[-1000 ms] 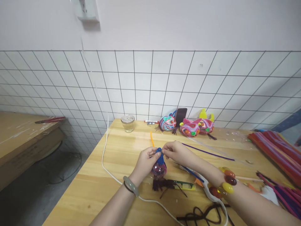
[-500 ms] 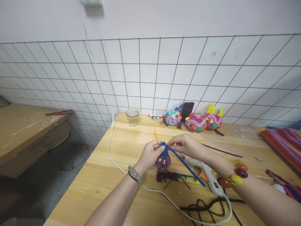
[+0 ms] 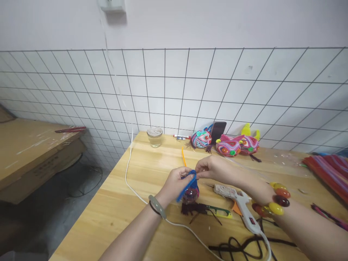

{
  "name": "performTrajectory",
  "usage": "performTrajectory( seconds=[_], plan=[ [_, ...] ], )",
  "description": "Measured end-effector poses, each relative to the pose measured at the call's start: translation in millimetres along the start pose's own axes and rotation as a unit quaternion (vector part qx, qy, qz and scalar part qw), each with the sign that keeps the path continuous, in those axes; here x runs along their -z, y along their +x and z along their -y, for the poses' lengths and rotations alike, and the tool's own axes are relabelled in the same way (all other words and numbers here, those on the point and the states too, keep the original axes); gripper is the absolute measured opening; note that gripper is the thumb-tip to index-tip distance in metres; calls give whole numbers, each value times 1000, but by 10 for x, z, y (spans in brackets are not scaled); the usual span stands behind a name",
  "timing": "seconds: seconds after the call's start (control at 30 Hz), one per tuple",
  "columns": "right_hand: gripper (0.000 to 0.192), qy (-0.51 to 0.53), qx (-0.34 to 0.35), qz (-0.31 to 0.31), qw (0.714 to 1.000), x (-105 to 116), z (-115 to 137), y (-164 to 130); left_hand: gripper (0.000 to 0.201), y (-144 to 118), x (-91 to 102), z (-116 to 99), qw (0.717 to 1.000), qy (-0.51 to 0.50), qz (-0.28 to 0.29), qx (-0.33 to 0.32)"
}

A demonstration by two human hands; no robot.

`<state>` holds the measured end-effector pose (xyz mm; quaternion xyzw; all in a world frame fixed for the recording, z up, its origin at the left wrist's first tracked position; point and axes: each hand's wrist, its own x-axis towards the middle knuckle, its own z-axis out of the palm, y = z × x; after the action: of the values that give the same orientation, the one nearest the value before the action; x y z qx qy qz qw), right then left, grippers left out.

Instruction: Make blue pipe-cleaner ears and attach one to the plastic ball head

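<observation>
Closest to us, the dark cord [image 3: 239,246] is lying in loops at the near edge of the wooden table [image 3: 114,217], and the white cable [image 3: 179,226] is running past our left forearm. Just beyond, the white glue gun [image 3: 239,204] is resting on the table under our right wrist, beside the green-handled snips [image 3: 217,211] and a tuft of dark fringe [image 3: 191,208].

Above these, we are holding the small clear ball [image 3: 190,194] in our left hand [image 3: 174,183], fingers curled around it and thumb pressing on its blue top. Our right hand [image 3: 217,170] is pinching the blue pipe cleaner [image 3: 187,183] between thumb and forefinger, right at the top of the ball. Half a second ago the free end of this pipe cleaner was trailing down to the right, towards the glue gun; now it is pointing down to the left, across our left hand. We are judging from this that we are winding it round the ball's top, and that one more turn is going on.

Farther off, an orange pipe cleaner [image 3: 183,156] is lying on the table. At the tiled wall, a glass jar [image 3: 154,136], three colourful wound figures [image 3: 228,145] and a dark phone [image 3: 218,129] are standing. The stack of pipe cleaners [image 3: 330,170] is lying at far right.
</observation>
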<state>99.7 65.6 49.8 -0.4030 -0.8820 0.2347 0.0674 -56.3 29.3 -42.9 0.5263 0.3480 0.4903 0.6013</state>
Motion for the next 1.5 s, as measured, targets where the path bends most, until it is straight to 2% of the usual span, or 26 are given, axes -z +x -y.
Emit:
performTrajectory(
  seconds=[0.1, 0.3, 0.5, 0.73, 1.03, 1.3, 1.5],
  plan=[
    [10, 21, -8, -9, 1000, -27, -5, 12, 21, -2, -10, -17, 1000, 17, 0, -10],
    [16, 115, -25, 13, 993, -129, -126, 61, 15, -15, -5, -28, 997, 71, -30, -33],
    [20, 199, -46, 13, 979, -219, -215, 90, 21, -5, -3, 25, 996, 87, -11, -24],
    [21, 268, -75, 16, 960, -291, -290, 95, 25, -13, -11, 37, 995, 93, -27, -23],
    [19, 297, -81, -6, 952, -323, -300, 69, 17, -16, 16, -60, 998, 60, -5, -18],
    [19, 296, -78, -43, 951, -360, -244, 44, 25, 21, 13, -64, 997, 19, -73, 10],
    [17, 306, -80, -48, 947, -384, -234, 5, 25, 27, 11, -80, 995, -14, -93, 30]
  ],
)
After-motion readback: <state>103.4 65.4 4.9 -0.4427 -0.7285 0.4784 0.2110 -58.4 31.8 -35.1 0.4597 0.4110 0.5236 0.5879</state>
